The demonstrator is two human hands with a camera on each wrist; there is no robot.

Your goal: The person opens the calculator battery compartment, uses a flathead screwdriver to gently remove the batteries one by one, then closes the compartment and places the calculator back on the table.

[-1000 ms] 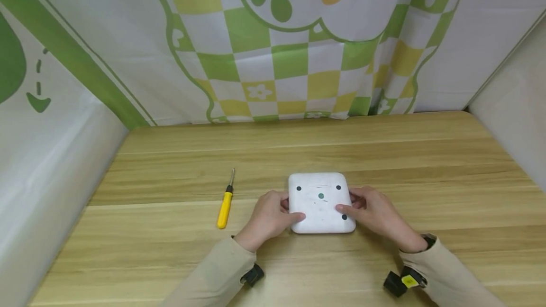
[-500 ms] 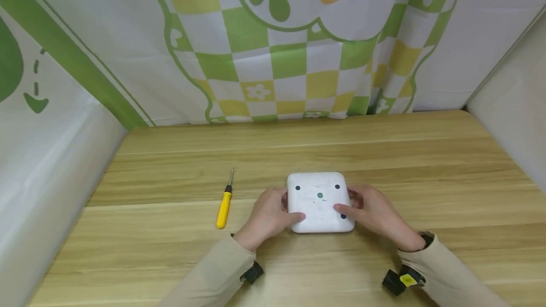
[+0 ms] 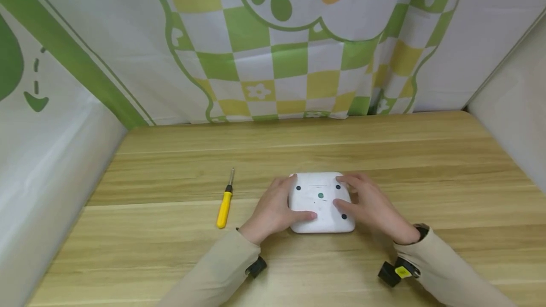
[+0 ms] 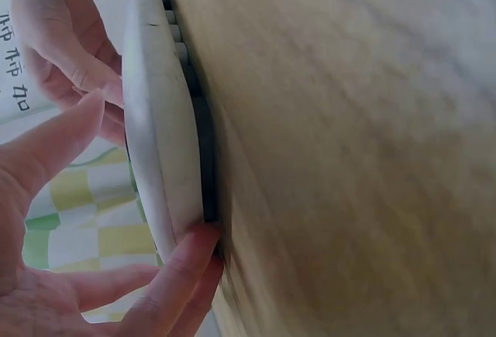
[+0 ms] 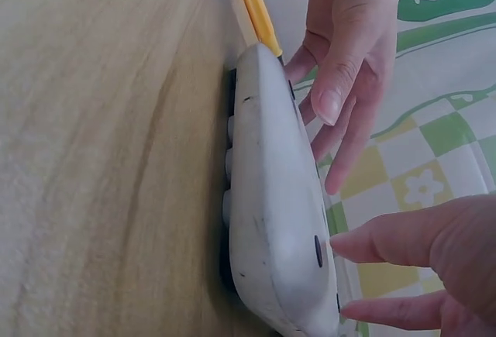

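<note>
A white square device (image 3: pixel 324 221) with rounded corners lies on the table, its back with dark round spots and a green dot facing up. Keys (image 5: pixel 228 163) stick out beneath it, facing the tabletop. My left hand (image 3: pixel 270 210) is spread at its left side. The thumb reaches over the back while the lower fingers (image 4: pixel 194 244) touch the edge close to the table. At the right side, my right hand (image 3: pixel 377 207) has thumb and forefinger extended, fingertips right at the device's back. Neither hand wraps around it.
Left of the device lies a yellow-handled screwdriver (image 3: pixel 224 207), its tip pointing away from me. The wooden table (image 3: pixel 384 146) ends at a green, yellow and white checked curtain (image 3: pixel 290 60). Each wrist bears a black camera mount.
Both hands have loosened from the device's sides. My fingers have risen from beside it to its upper edge and back, and the device stays in place.
</note>
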